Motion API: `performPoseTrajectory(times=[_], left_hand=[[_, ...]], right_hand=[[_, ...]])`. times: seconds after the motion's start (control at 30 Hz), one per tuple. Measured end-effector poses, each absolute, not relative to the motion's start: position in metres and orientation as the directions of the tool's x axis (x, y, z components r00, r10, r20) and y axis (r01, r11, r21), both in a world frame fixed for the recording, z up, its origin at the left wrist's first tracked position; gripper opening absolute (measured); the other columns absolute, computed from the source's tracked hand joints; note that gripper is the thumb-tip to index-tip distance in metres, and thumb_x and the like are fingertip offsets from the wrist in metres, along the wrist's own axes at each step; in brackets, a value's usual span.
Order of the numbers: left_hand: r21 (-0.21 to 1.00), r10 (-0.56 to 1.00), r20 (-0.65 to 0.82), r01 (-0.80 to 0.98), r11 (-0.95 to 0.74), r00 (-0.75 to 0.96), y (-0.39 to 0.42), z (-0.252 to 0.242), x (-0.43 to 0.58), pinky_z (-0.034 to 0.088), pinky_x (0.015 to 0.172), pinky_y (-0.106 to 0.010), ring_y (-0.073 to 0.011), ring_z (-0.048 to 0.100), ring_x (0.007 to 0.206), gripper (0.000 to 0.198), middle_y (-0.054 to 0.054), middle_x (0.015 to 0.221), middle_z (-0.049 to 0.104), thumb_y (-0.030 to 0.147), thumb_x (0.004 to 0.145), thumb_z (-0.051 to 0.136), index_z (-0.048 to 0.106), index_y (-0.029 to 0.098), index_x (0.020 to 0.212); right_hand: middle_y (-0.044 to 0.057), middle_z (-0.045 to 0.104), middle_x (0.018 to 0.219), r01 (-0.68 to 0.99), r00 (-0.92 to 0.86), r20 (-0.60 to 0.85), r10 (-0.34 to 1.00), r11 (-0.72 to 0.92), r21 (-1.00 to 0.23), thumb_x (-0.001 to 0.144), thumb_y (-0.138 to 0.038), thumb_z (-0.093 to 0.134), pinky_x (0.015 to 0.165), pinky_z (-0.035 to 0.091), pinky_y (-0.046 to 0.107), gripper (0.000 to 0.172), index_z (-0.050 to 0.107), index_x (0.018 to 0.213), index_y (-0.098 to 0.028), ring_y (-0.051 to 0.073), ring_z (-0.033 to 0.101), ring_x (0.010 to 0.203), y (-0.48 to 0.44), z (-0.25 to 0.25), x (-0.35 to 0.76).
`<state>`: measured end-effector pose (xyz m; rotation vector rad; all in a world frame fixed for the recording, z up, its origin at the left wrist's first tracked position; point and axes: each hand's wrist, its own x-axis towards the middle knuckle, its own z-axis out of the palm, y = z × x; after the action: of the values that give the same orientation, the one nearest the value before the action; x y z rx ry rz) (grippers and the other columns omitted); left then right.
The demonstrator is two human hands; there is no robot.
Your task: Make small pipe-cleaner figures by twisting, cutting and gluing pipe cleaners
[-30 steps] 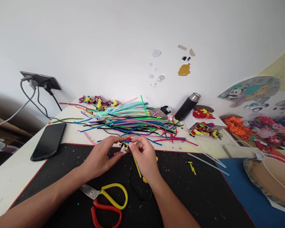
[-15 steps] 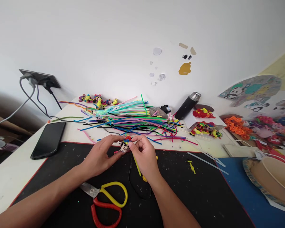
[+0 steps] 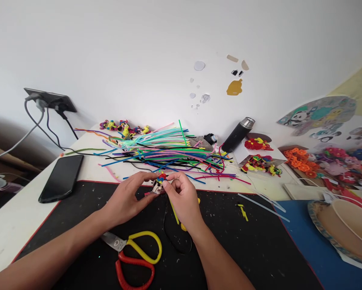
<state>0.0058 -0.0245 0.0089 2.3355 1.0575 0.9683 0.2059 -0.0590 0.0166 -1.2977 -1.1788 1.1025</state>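
– Largest?
– Smooth white wall [image 3: 132, 60], flat cut-outs [image 3: 234, 87] stuck on. Below it, white table [image 3: 14, 215]; on that, matte black mat [image 3: 229, 245], red-edged, speckled white.
– Next?
– Behind the mat, loose heap of fuzzy pipe cleaners [image 3: 156, 141], many colours. Nearer, scissors [image 3: 116, 243]: rounded yellow and red handles, steel blades running out of sight under the left forearm [image 3: 72, 241].
– Hands?
– Left hand [image 3: 125, 199] and right hand [image 3: 183, 197] both pinching a small figure [image 3: 158, 187] over the mat's far edge. Red, blue and yellow top; fingers cover much of the rest.
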Motion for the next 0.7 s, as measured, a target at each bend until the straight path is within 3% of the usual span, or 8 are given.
performPoseTrajectory(times=[0.33, 0.7], left_hand=[[0.563, 0.738, 0.469, 0.48, -0.673, 0.485, -0.025, 0.0085, 0.0081, 0.065, 0.09, -0.037, -0.025, 0.079, 0.103, 0.035, -0.008, 0.121, 0.08, 0.031, 0.1, 0.063, 0.062, 0.026, 0.135], [0.549, 0.715, 0.447, 0.467, -0.694, 0.537, -0.024, 0.0119, 0.0078, 0.063, 0.096, -0.038, -0.0252, 0.077, 0.111, 0.03, -0.009, 0.123, 0.08, 0.028, 0.101, 0.061, 0.064, 0.027, 0.131]], right_hand=[[-0.01, 0.043, 0.058, 0.052, 0.101, -0.014, 0.995, -0.02, -0.998, 0.088, -0.042, 0.07, 0.054, 0.03, 0.027, 0.022, 0.061, 0.096, -0.023, 0.014, 0.039, 0.053, -0.0591, 0.0203, 0.2045], [-0.01, 0.044, 0.058, 0.059, 0.101, -0.004, 0.995, -0.01, -0.998, 0.09, -0.04, 0.07, 0.054, 0.031, 0.026, 0.02, 0.062, 0.096, -0.023, 0.013, 0.04, 0.053, -0.0596, 0.0191, 0.2041]])
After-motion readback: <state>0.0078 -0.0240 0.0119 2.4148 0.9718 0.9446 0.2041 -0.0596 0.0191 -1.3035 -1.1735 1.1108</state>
